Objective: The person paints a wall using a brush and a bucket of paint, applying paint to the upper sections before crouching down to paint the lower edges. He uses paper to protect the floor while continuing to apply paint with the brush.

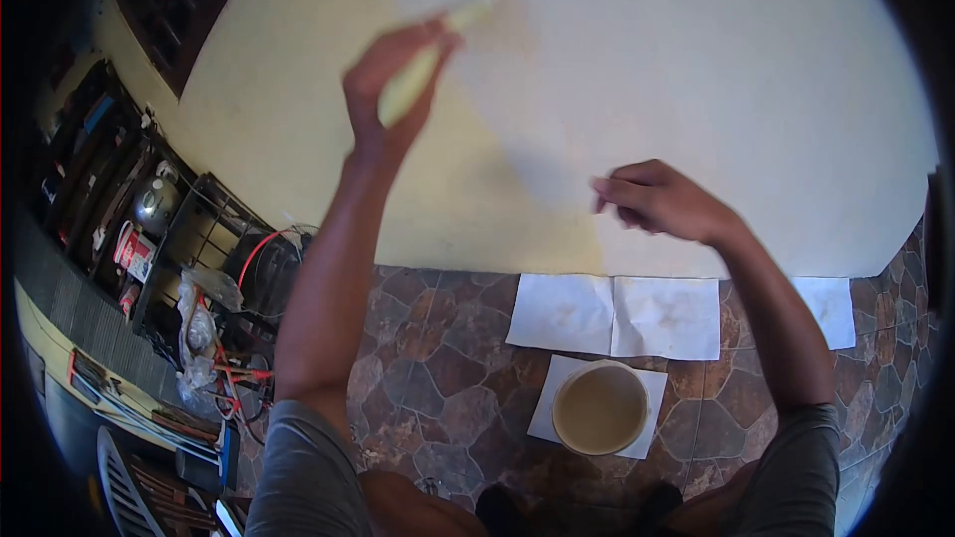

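Observation:
My left hand [393, 80] is raised in front of the wall [696, 60], its fingers wrapped round the pale yellow handle of a paintbrush [410, 88]. The brush is blurred by motion, and its tip points up and right, right at the wall surface. A cream-yellow coat covers the wall's left part, while the right part looks whiter. Lower and to the right, my right hand [662, 201] hovers before the wall with its fingers curled in and nothing in them. Below it on the floor stands a bucket [600, 408] holding beige liquid.
White paper sheets [665, 318] lie on the stone-patterned floor [428, 388] along the wall's foot, and another sheet [542, 418] sits under the bucket. On the left are a cluttered shelf rack [134, 209], plastic bags [194, 328] and a dark chair [129, 487].

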The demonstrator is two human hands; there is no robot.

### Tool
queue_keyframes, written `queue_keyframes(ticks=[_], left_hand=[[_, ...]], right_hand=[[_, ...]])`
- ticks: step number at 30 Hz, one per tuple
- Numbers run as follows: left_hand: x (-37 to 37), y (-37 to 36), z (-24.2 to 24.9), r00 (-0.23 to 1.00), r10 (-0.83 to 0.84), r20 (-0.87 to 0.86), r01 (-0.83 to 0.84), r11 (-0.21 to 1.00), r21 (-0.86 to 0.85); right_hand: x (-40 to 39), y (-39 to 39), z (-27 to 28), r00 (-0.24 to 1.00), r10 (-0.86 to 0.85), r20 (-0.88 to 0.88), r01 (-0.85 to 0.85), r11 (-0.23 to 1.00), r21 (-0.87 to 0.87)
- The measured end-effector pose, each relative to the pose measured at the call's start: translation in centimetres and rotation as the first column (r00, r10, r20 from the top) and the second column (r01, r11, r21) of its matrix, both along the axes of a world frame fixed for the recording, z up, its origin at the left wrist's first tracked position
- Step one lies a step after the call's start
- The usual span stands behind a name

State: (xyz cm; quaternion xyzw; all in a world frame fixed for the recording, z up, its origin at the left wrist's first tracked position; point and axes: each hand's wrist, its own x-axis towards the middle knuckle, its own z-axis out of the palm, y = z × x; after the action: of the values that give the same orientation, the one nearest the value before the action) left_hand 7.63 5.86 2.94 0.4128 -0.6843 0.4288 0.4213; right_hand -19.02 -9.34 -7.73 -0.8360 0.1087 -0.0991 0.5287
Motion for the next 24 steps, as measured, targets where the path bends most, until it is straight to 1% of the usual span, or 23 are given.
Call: queue_keyframes(ticks=[2, 3, 4, 5, 6, 7, 8, 9, 10, 11, 12, 13, 14, 15, 16, 18, 19, 21, 22, 23, 24], left_hand=[[0.2, -2.2, 4.0, 0.988, -0.110, 0.108, 0.126, 0.980, -0.154], [-0.2, -2.3, 6.4, 0.950, 0.055, 0.306, 0.000, 0.984, -0.178], [-0.2, -2.3, 7.8, 0.847, 0.212, 0.487, -0.117, 0.969, -0.219], [-0.1, -3.2, 6.9, 0.864, 0.262, 0.430, -0.159, 0.953, -0.260], [0.5, -3.5, 4.5, 0.868, 0.266, 0.420, -0.174, 0.954, -0.245], [1.8, -3.9, 1.0, 0.979, -0.142, -0.148, 0.149, 0.988, 0.037], [3.2, -4.2, -2.8, 0.608, -0.339, -0.718, 0.546, 0.835, 0.069], [3.5, -3.5, -6.9, 0.838, -0.126, -0.530, 0.294, 0.923, 0.246], [3.4, -2.3, -11.7, 0.957, 0.104, -0.272, -0.002, 0.937, 0.350], [3.1, -1.3, -17.1, 0.716, -0.132, -0.686, 0.474, 0.813, 0.338], [3.0, 0.5, -21.4, 0.920, 0.144, -0.364, 0.099, 0.814, 0.573], [2.8, 2.2, -25.6, 0.957, 0.231, -0.173, -0.066, 0.759, 0.648], [2.7, 3.5, -29.4, 0.958, 0.225, -0.177, -0.034, 0.704, 0.709], [2.7, 4.2, -31.7, 0.959, 0.217, -0.184, 0.001, 0.644, 0.765], [2.7, 4.4, -32.4, 0.959, 0.215, -0.185, 0.003, 0.644, 0.765], [2.7, 4.6, -33.9, 0.947, 0.219, -0.235, 0.131, 0.404, 0.905], [2.6, 4.0, -32.6, 0.909, 0.227, -0.350, 0.226, 0.439, 0.870], [4.1, 1.8, -27.7, 0.853, 0.155, -0.499, 0.348, 0.545, 0.763], [5.9, 0.2, -25.0, 0.777, 0.189, -0.600, 0.387, 0.608, 0.693], [4.8, -1.0, -18.6, 0.897, 0.145, -0.418, 0.225, 0.665, 0.712], [3.3, -1.5, -13.4, 0.952, 0.220, -0.215, -0.019, 0.740, 0.672]], right_hand=[[-1.6, -4.1, -2.9, 0.981, -0.080, -0.175, 0.060, 0.991, -0.117], [-2.3, -6.6, -5.0, 0.966, -0.087, -0.243, 0.037, 0.979, -0.201], [-3.1, -8.7, -6.8, 0.947, -0.095, -0.308, 0.004, 0.960, -0.281], [-3.7, -10.3, -7.9, 0.923, -0.132, -0.362, 0.026, 0.959, -0.284], [-4.2, -11.4, -8.8, 0.897, -0.171, -0.408, 0.049, 0.955, -0.292], [-4.9, -12.0, -8.9, 0.874, -0.206, -0.440, 0.087, 0.957, -0.276], [-5.4, -12.8, -9.6, 0.874, -0.199, -0.444, 0.082, 0.960, -0.267], [-5.9, -13.7, -10.3, 0.851, -0.240, -0.467, 0.111, 0.951, -0.287], [-6.5, -14.7, -11.2, 0.827, -0.288, -0.483, 0.148, 0.940, -0.308], [-7.1, -16.0, -12.3, 0.812, -0.288, -0.508, 0.141, 0.941, -0.308], [-7.6, -16.5, -13.0, 0.813, -0.284, -0.509, 0.142, 0.944, -0.299], [-8.1, -17.0, -13.2, 0.785, -0.308, -0.538, 0.162, 0.939, -0.302], [-8.5, -17.5, -13.3, 0.755, -0.338, -0.562, 0.186, 0.932, -0.310], [-9.0, -17.9, -13.7, 0.749, -0.361, -0.556, 0.222, 0.927, -0.302], [-9.2, -18.3, -14.3, 0.747, -0.363, -0.557, 0.224, 0.926, -0.303], [-9.9, -19.6, -15.9, 0.718, -0.397, -0.572, 0.262, 0.915, -0.306], [-10.3, -20.1, -16.7, 0.713, -0.388, -0.585, 0.257, 0.920, -0.296], [-10.9, -21.0, -18.8, 0.643, -0.341, -0.686, 0.220, 0.940, -0.261], [-11.3, -21.5, -19.7, 0.642, -0.329, -0.693, 0.218, 0.944, -0.246], [-11.8, -22.1, -20.5, 0.572, -0.308, -0.760, 0.238, 0.949, -0.206], [-12.5, -22.7, -21.5, 0.495, -0.280, -0.822, 0.259, 0.951, -0.167]])
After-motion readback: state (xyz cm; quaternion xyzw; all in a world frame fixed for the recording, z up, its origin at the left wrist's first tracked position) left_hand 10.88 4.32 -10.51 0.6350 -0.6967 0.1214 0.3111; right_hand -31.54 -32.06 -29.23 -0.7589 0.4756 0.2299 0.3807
